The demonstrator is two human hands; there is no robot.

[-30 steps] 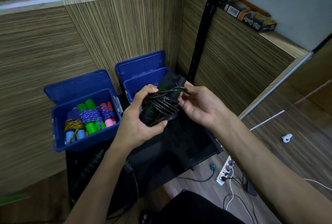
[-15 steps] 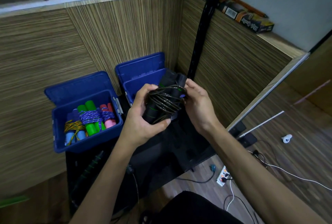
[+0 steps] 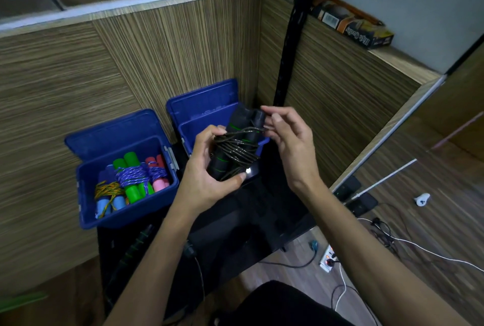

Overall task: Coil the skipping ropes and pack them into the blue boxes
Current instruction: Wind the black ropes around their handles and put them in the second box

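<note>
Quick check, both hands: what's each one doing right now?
Left hand: grips the black skipping rope bundle around its handles.
Right hand: pinches the cord's loose end near the handle tops.

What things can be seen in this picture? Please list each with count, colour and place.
blue boxes: 2, blue, lids open, by the wooden wall
coiled ropes: 3, green, pink and light-blue handles, in left box
black rope: 1, black with green rings, cord wound round handles, held above right box
black table: 1, under boxes
power strip: 1, white, floor
carton: 1, orange-black, ledge
hands: left hand grips the bundle; right hand pinches the cord
</note>
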